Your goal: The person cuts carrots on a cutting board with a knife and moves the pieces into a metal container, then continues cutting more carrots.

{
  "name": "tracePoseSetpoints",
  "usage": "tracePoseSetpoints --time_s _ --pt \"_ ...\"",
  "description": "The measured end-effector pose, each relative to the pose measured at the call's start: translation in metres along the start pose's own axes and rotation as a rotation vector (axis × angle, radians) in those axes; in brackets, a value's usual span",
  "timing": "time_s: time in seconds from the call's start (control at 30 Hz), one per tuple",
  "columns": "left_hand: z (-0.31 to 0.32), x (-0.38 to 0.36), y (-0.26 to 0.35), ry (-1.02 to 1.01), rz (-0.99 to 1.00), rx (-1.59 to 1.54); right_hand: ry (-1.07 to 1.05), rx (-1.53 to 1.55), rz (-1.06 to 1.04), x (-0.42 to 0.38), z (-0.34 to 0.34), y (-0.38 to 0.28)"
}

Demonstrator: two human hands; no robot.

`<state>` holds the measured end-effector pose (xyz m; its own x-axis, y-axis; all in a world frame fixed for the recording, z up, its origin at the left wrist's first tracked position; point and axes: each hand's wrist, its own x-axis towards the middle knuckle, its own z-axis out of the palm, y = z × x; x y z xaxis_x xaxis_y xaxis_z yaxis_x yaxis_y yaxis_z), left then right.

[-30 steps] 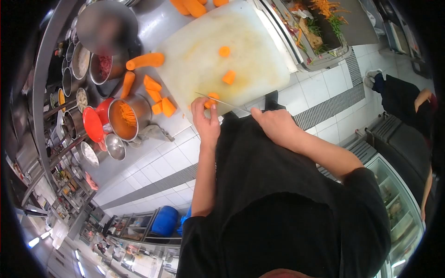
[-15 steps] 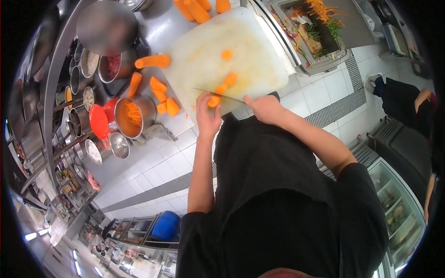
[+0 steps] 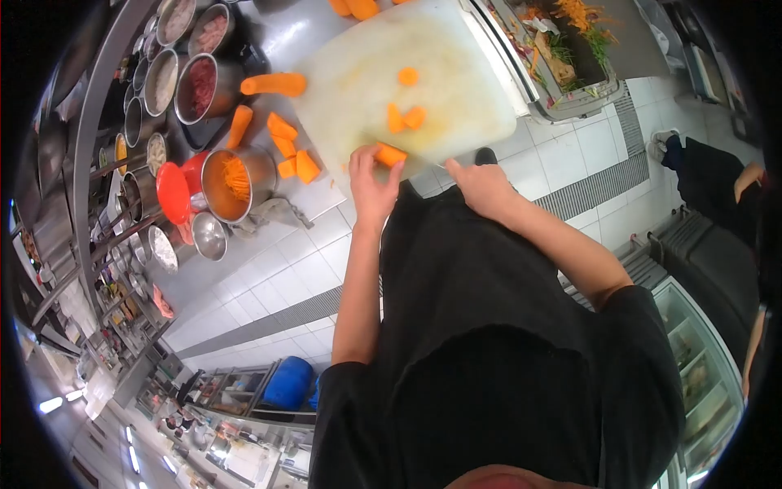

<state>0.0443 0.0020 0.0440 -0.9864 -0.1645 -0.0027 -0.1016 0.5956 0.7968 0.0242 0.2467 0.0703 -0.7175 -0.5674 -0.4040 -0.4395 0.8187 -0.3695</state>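
Observation:
My left hand [image 3: 374,189] pinches a carrot chunk [image 3: 392,155] at the near edge of the white cutting board [image 3: 342,81]. My right hand [image 3: 484,191] is closed around a knife [image 3: 433,165], whose blade lies close to the chunk and is hard to make out. Farther up the board are a round carrot slice [image 3: 407,76] and two cut carrot pieces [image 3: 405,119]. Left of the board lie a peeled carrot [image 3: 274,84], a shorter carrot [image 3: 239,126] and several cut chunks [image 3: 306,167]. More carrots [image 3: 358,7] show at the top edge.
A steel pot [image 3: 267,181] of shredded carrot stands at left, beside a red container [image 3: 173,194], a steel bowl [image 3: 210,236] and a crumpled cloth [image 3: 281,213]. Pots of meat [image 3: 202,88] stand behind. A scrap bin [image 3: 607,87] is at upper right; another person [image 3: 707,175] stands right.
The held carrot chunk now lies lengthwise under my left fingers. Two cut pieces sit farther up the board, away from the blade. The view has shifted slightly.

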Motion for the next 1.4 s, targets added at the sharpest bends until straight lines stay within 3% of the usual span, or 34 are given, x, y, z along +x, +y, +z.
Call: tracePoseSetpoints --time_s 0.13,0.37,0.47,0.63,0.8,0.97,1.07,1.17,1.27,1.4 --pt "0.000 0.003 -0.002 -0.003 0.106 0.143 -0.025 -0.028 0.017 -0.021 -0.026 -0.012" --pt "0.000 0.005 -0.004 -0.014 0.103 0.111 -0.033 -0.022 0.046 -0.055 -0.049 -0.016" --pt "0.001 0.005 -0.005 -0.014 0.106 0.112 -0.073 -0.010 0.085 -0.051 -0.048 -0.017" --pt "0.002 0.005 -0.008 0.012 0.118 0.106 0.084 0.103 -0.022 -0.011 -0.015 -0.015" --pt "-0.002 0.008 -0.002 -0.018 0.103 0.102 0.089 0.078 -0.051 0.028 -0.002 -0.020" --pt "-0.002 0.004 -0.004 -0.028 0.105 0.113 0.084 0.152 -0.044 -0.007 -0.028 -0.021" --pt "0.001 0.004 -0.004 -0.021 0.038 0.037 -0.009 0.139 0.028 -0.043 -0.048 -0.017" --pt "0.002 0.004 -0.008 -0.005 0.107 0.087 -0.132 0.112 0.068 -0.052 -0.056 -0.015" --pt "0.001 0.005 -0.008 0.001 0.104 0.085 -0.103 0.100 0.066 -0.034 -0.041 -0.018" --pt "-0.001 0.006 -0.003 -0.013 0.092 0.075 0.091 0.146 -0.025 0.019 -0.005 -0.024"
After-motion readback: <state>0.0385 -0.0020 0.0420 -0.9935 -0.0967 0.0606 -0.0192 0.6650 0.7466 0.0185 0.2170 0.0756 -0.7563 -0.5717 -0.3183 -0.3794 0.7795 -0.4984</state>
